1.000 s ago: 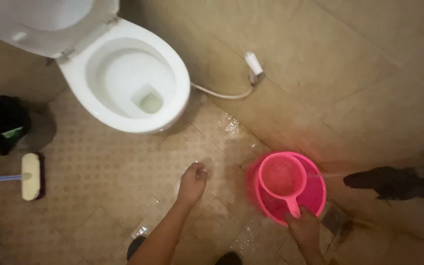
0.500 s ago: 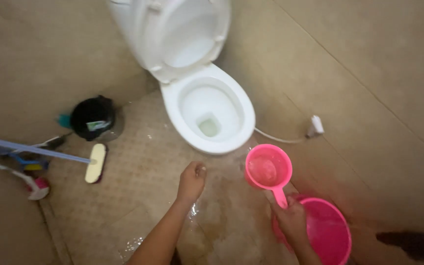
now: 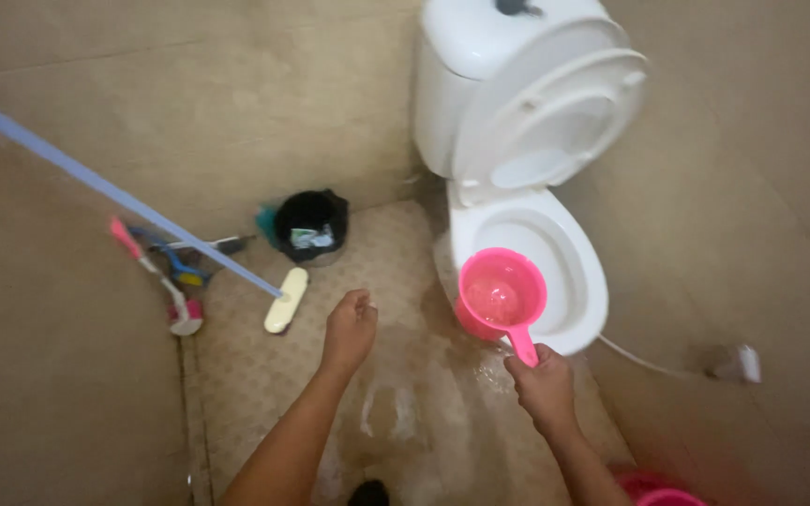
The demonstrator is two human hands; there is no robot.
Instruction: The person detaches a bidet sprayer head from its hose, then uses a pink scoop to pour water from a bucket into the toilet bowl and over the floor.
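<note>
Right hand [image 3: 543,382] closed around the handle of a pink dipper [image 3: 502,298], gripping it at the lower end; the scoop sits up and away from the hand, held over the near rim of the white toilet bowl [image 3: 581,272], with water visible inside it. Left hand [image 3: 350,328] empty, fingers loosely curled, held out over the floor [image 3: 264,394] to the left of the dipper and well apart from it. Toilet seat and lid [image 3: 555,112] raised against the tank. Tiled floor wet between the two hands. Left of the left hand: a long-handled brush [image 3: 285,302] with a blue pole leaning on the wall, a small black bin [image 3: 311,225] near the corner, and a smaller pink-handled brush [image 3: 183,317]. Rim of a pink bucket [image 3: 663,495] at the bottom edge, just behind the right forearm. A white hose [image 3: 649,364] runs along the floor right of the toilet.
</note>
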